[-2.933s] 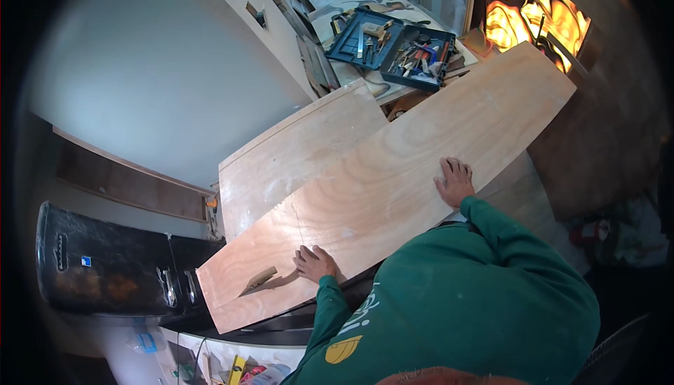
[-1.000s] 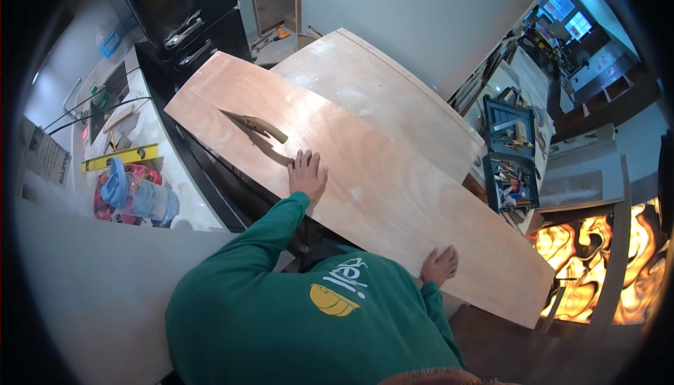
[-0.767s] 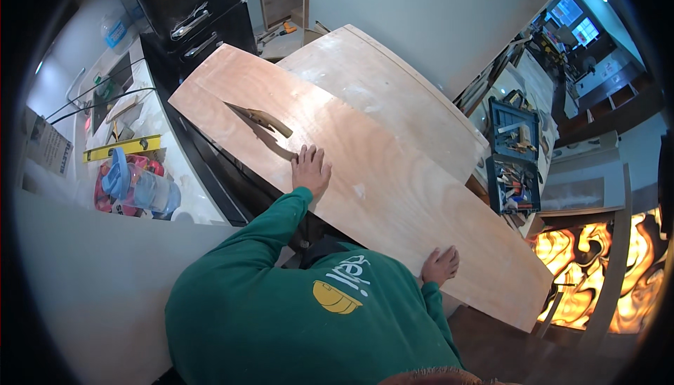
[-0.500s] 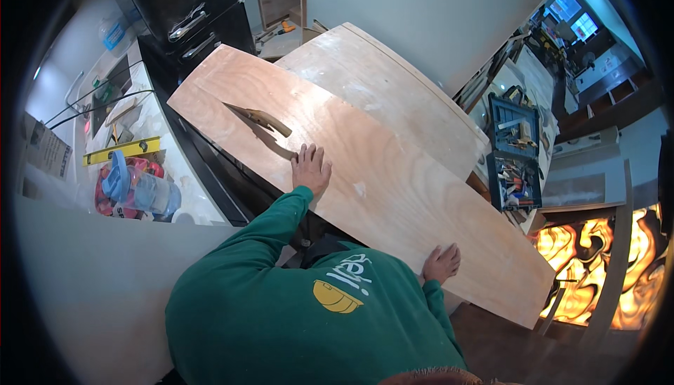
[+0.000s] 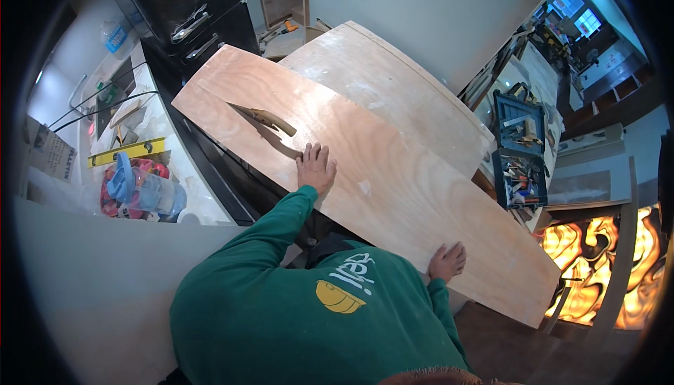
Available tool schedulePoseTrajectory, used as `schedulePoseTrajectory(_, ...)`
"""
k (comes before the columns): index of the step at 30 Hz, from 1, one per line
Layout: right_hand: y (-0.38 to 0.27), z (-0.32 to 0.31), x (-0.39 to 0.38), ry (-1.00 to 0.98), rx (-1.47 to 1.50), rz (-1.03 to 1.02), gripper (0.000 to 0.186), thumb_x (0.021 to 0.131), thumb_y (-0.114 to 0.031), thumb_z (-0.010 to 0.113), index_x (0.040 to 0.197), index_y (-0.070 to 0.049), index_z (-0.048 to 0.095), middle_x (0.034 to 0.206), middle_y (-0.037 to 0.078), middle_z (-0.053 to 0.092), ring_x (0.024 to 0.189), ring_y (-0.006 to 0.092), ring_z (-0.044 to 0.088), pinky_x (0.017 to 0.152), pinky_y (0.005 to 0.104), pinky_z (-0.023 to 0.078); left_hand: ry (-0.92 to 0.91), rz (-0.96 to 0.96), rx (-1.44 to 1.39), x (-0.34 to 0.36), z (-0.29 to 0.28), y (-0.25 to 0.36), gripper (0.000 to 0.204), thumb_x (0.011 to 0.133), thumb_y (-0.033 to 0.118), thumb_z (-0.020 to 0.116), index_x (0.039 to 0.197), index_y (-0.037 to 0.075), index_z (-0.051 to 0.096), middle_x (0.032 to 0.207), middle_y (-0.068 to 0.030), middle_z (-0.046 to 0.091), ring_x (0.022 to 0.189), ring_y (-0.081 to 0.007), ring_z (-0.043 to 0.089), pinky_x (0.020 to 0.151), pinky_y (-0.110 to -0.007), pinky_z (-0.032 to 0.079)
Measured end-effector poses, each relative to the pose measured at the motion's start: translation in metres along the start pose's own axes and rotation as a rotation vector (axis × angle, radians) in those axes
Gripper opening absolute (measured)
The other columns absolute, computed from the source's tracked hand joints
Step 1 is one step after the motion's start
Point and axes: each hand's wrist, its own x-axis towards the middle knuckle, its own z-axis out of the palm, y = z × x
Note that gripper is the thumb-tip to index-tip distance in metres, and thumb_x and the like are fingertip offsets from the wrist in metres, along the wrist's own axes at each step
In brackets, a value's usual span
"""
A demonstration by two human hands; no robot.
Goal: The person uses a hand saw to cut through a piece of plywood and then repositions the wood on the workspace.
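Observation:
A long plywood board (image 5: 393, 174) with wavy grain lies slantwise in front of me. My left hand (image 5: 316, 169) rests flat on it near its close edge, fingers spread and nothing held. Just beyond those fingers lies a long, narrow brown piece (image 5: 270, 120) with a pointed left end, which casts a shadow; its kind is unclear. Farther right, my right hand (image 5: 447, 262) lies on the same board by the near edge, fingers stretched out, also holding nothing.
Behind the board sits a second, paler panel (image 5: 393, 97). On the left counter are a yellow spirit level (image 5: 126, 152) and a clear jug with a blue lid (image 5: 154, 192). An open toolbox (image 5: 519, 150) stands right. Glowing patterned panels (image 5: 597, 262) are at lower right.
The whole view has shifted slightly, so things appear a little farther right. Both hands keep their places on the board.

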Motion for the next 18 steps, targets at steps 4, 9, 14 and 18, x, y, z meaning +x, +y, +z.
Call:
schedulePoseTrajectory(4, 0.0, 0.0, 0.0, -0.006, 0.009, 0.009, 0.064, 0.104, -0.041, 0.056, 0.156, -0.005, 0.047, 0.158, 0.021, 0.047, 0.146, 0.0416, 0.042, 0.122, 0.0604, 0.027, -0.008, -0.001, 0.0, 0.0, -0.001, 0.0, 0.06, 0.101, 0.046, 0.059, 0.151, 0.013, 0.054, 0.162, -0.0133, 0.045, 0.158, -0.0382, 0.03, 0.123, -0.068, 0.026)
schedulePoseTrajectory(9, -0.002, -0.004, 0.001, -0.05, 0.023, 0.036, 0.065, 0.105, -0.042, 0.056, 0.159, -0.007, 0.044, 0.16, 0.02, 0.044, 0.149, 0.0429, 0.037, 0.122, 0.0619, 0.026, -0.001, 0.003, 0.005, 0.0, -0.001, -0.001, 0.06, 0.102, 0.046, 0.059, 0.152, 0.013, 0.055, 0.162, -0.0132, 0.045, 0.158, -0.0381, 0.03, 0.123, -0.068, 0.027)
schedulePoseTrajectory(14, -0.007, -0.012, 0.001, -0.075, 0.043, 0.042, 0.066, 0.105, -0.041, 0.056, 0.159, -0.004, 0.044, 0.16, 0.021, 0.044, 0.148, 0.042, 0.038, 0.123, 0.0604, 0.025, 0.003, 0.01, 0.003, 0.0, 0.0, -0.003, 0.06, 0.102, 0.046, 0.059, 0.152, 0.013, 0.055, 0.162, -0.0134, 0.046, 0.158, -0.0383, 0.03, 0.123, -0.066, 0.026)
schedulePoseTrajectory(18, -0.011, -0.016, 0.0, -0.082, 0.046, 0.052, 0.067, 0.105, -0.041, 0.056, 0.159, -0.004, 0.044, 0.16, 0.021, 0.044, 0.149, 0.0422, 0.037, 0.123, 0.0601, 0.024, 0.016, 0.014, -0.006, 0.0, 0.0, -0.003, 0.06, 0.102, 0.047, 0.058, 0.152, 0.014, 0.055, 0.161, -0.0129, 0.045, 0.158, -0.0377, 0.03, 0.124, -0.066, 0.024)
